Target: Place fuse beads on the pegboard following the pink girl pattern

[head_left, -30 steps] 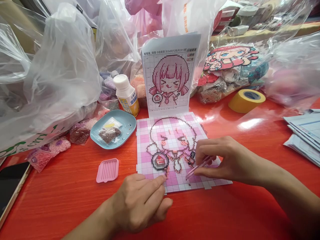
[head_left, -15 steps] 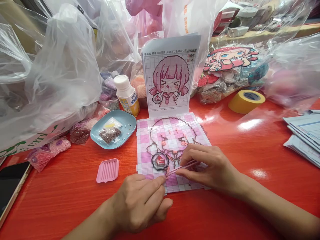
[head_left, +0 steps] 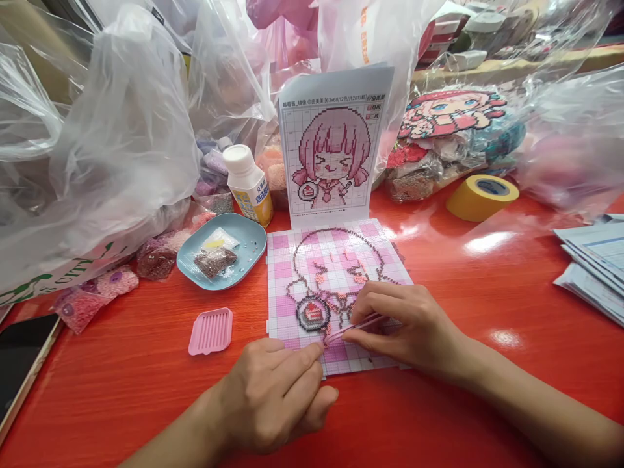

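A pink-and-white checked pegboard lies on the red table, bearing a bead outline of a head and a round dark-rimmed cake motif. My right hand pinches pink tweezers, whose tips touch the board just below the cake motif. Beside those tips, at the board's lower left edge, rests the index fingertip of my left hand; its other fingers are curled, and anything under them is hidden. Behind the board a printed pattern chart stands upright.
Left of the board are a blue plate holding bead packets, a pink ridged tray and a white-capped bottle. Yellow tape and papers lie to the right. Plastic bags line the back; a phone is far left.
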{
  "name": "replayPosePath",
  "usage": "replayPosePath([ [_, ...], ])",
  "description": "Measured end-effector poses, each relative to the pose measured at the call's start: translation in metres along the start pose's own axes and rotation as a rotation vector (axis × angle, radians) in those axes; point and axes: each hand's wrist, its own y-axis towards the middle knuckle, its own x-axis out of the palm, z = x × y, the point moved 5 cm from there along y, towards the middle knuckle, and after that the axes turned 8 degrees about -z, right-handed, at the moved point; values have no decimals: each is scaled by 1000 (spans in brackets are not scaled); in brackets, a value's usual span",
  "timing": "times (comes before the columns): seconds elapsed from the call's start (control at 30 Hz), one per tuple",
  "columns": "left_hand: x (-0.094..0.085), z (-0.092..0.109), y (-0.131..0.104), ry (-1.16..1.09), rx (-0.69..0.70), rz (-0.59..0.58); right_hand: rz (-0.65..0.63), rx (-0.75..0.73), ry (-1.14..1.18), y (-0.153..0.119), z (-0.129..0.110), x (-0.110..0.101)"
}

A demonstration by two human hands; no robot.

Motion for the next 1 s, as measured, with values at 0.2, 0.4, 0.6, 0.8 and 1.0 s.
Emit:
replayPosePath([
  [0.2, 0, -1, 2, -11, -10, -9, -4, -8, -18, 0, -2, 0],
  [0.4, 1, -1, 1, -27, -12, -35, 9, -17, -54, 0, -2, 0],
  [0.6, 1, -2, 0, -20, -17, -24, 37, -30, -50, 0, -2, -5],
  [0.8, 0, -1, 0, -20, -9, 2, -197, 40, 41, -1, 10, -21],
  [1.0, -1, -1, 0, -5, -7, 10, -339, 56, 53, -4, 12, -33],
])
